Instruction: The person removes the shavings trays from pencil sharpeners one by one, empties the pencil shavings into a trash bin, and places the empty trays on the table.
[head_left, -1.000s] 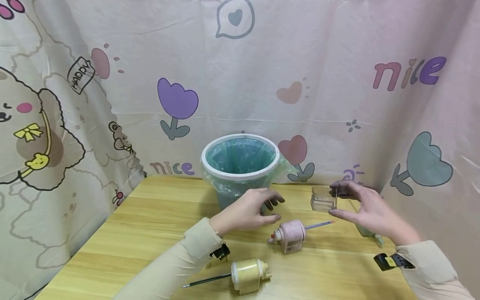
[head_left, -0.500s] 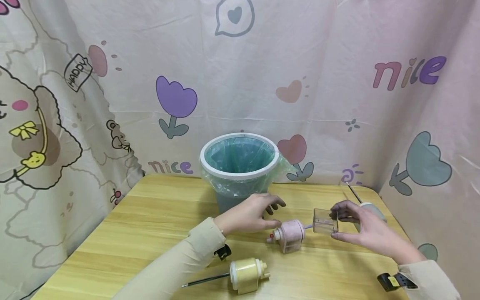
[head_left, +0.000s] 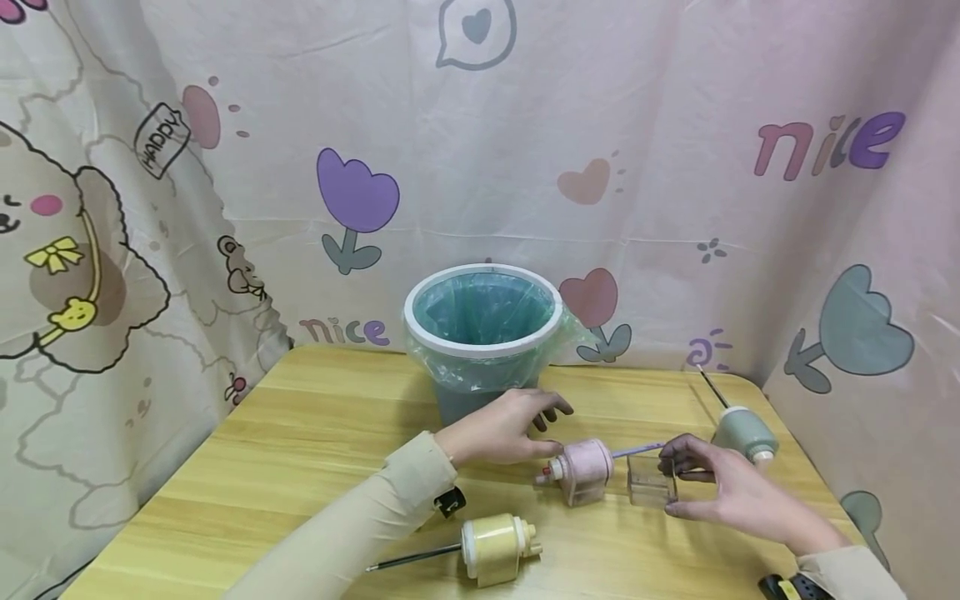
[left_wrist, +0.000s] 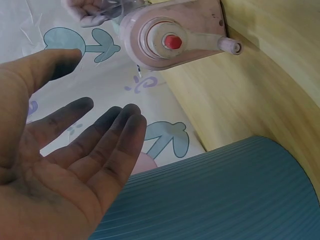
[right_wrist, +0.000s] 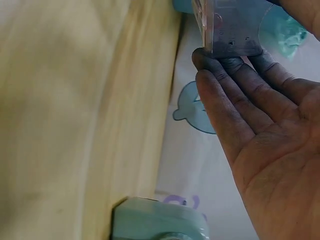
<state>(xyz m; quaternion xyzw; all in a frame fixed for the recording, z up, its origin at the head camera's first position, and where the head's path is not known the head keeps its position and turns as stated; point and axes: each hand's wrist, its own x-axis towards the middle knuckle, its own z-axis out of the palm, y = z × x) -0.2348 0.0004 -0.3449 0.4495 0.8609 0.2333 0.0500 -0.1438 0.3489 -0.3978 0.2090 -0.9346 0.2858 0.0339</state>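
My right hand (head_left: 723, 487) pinches a clear plastic box (head_left: 649, 485), probably a shavings drawer, between thumb and fingers, low over the table and right of the pink crank pencil sharpener (head_left: 587, 468). In the right wrist view the box (right_wrist: 235, 30) shows grey smudges. A purple pencil (head_left: 636, 451) sticks out of the pink sharpener toward the right fingers. My left hand (head_left: 510, 427) holds nothing; its thumb is near the sharpener's crank side. The left wrist view shows the left hand (left_wrist: 75, 165) with relaxed fingers and dark smudged fingertips, below the sharpener's crank (left_wrist: 210, 42).
Behind the left hand stands a bin with a white rim (head_left: 483, 350) and green liner. A yellow sharpener (head_left: 497, 550) with a dark pencil lies at the front. Another, grey-green sharpener (head_left: 746, 433) with a pencil is at the right edge. A printed curtain (head_left: 480, 192) surrounds the wooden table.
My right hand has moved down and toward me with the clear box, from behind the purple pencil's end to beside the pink sharpener. The left hand has barely moved.
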